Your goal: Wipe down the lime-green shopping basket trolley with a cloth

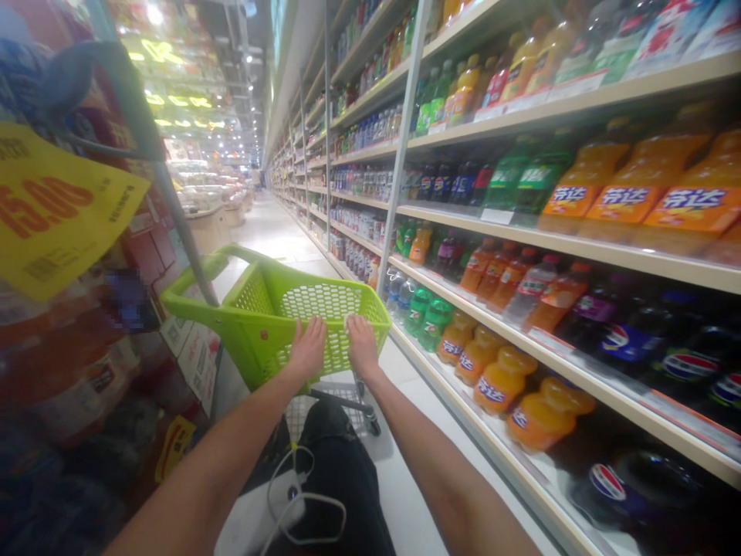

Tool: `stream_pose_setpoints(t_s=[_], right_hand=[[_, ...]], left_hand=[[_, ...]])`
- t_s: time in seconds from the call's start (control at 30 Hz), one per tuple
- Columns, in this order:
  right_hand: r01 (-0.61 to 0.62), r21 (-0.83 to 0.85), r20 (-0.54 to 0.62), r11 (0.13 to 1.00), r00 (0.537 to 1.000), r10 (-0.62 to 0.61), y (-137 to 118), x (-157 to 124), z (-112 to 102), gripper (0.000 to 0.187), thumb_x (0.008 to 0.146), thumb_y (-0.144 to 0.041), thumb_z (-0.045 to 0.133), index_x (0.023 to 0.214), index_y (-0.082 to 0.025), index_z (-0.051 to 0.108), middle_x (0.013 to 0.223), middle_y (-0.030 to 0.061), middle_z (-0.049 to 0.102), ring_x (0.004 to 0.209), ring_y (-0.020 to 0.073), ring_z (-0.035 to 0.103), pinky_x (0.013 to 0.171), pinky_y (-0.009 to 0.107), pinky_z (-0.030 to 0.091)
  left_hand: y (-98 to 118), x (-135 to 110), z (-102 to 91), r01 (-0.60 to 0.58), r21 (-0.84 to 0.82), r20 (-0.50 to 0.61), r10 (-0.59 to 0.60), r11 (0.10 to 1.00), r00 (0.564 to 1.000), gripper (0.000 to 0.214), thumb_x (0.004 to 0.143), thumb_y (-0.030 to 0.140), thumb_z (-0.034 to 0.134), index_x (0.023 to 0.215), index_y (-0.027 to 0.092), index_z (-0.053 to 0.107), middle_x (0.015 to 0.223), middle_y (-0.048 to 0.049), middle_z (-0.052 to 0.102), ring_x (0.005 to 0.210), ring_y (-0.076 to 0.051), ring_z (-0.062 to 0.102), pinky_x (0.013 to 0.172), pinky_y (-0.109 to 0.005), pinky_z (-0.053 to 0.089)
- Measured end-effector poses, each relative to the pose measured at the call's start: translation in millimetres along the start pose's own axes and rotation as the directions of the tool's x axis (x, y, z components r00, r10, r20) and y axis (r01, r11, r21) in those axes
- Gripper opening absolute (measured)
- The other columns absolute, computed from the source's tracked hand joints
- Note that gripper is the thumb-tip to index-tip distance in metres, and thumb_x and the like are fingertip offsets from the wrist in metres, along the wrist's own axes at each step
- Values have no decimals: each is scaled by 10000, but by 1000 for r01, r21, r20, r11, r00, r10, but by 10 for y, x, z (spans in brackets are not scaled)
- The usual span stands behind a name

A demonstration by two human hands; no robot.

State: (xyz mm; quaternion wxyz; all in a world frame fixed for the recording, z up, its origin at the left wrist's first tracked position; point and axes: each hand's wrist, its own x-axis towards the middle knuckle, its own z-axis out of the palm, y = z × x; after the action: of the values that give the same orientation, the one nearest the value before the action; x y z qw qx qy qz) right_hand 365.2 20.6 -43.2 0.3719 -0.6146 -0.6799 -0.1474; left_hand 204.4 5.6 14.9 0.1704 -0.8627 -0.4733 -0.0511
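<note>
A bright green plastic shopping cart [240,336] with a perforated basket stands right in front of me. My left hand [309,346] rests on the basket's near rim, its fingers bent over the edge. To its right, my right hand [361,344] grips the same rim close to the corner. A small white patch shows by the right fingers; what it is, I cannot make out. The inner side of the basket is partly visible over the rim, but its floor is hidden. A white cable [316,502] hangs over my dark trousers below the hands.
Shelves [445,282] of bottled drinks line the right side, with orange soda bottles [501,378] on a low level. On the left, a yellow price sign [63,208] hangs by a grey pole [182,224] and stacked goods. A pale tiled aisle [283,224] runs ahead.
</note>
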Motion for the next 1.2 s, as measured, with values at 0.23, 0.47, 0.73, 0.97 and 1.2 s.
stream_pose_setpoints(t_s=[0.23, 0.47, 0.73, 0.97, 1.2], right_hand=[[88, 38, 53, 995, 995, -90, -324, 61, 61, 502, 785, -10, 355, 1252, -133, 492, 1337, 104, 464, 1275, 219, 338, 1039, 402, 268], [-41, -46, 43, 998, 998, 43, -148, 73, -24, 491, 791, -9, 335, 1246, -108, 491, 1327, 138, 468, 1261, 242, 354, 1018, 435, 286], [134, 76, 69, 988, 988, -139, -785, 154, 149, 501, 780, 1, 357, 1251, -110, 487, 1332, 117, 466, 1270, 221, 346, 1040, 393, 275], [99, 66, 28, 993, 994, -101, -667, 144, 127, 544, 753, 23, 348, 1256, -138, 479, 1317, 120, 480, 1268, 225, 342, 1025, 430, 279], [105, 68, 58, 992, 992, -109, -998, 191, 181, 511, 767, 7, 356, 1250, -100, 484, 1322, 130, 474, 1260, 222, 354, 1045, 407, 266]], left_hand=[[-173, -112, -48, 3, 36, -6, -3, 999, 1000, 625, 738, 129, 331, 1359, 75, 290, 1466, -127, 240, 1365, -220, 155, 1090, -532, 72], [-346, -188, -68, 118, 37, -53, -116, 992, 992, 624, 736, 120, 338, 1357, 73, 294, 1459, -137, 254, 1362, -230, 159, 1086, -538, 65], [-519, -300, -149, 140, 49, -67, -136, 989, 988, 607, 751, 127, 325, 1354, 62, 307, 1451, -145, 271, 1360, -235, 169, 1087, -535, 72], [-744, -427, -225, 171, 54, -88, -166, 984, 982, 617, 749, 132, 331, 1360, 55, 297, 1440, -156, 292, 1361, -252, 158, 1086, -542, 60], [-852, -544, -234, 185, 44, -127, -178, 982, 976, 630, 742, 135, 342, 1363, 46, 280, 1460, -140, 250, 1367, -240, 138, 1091, -532, 51]])
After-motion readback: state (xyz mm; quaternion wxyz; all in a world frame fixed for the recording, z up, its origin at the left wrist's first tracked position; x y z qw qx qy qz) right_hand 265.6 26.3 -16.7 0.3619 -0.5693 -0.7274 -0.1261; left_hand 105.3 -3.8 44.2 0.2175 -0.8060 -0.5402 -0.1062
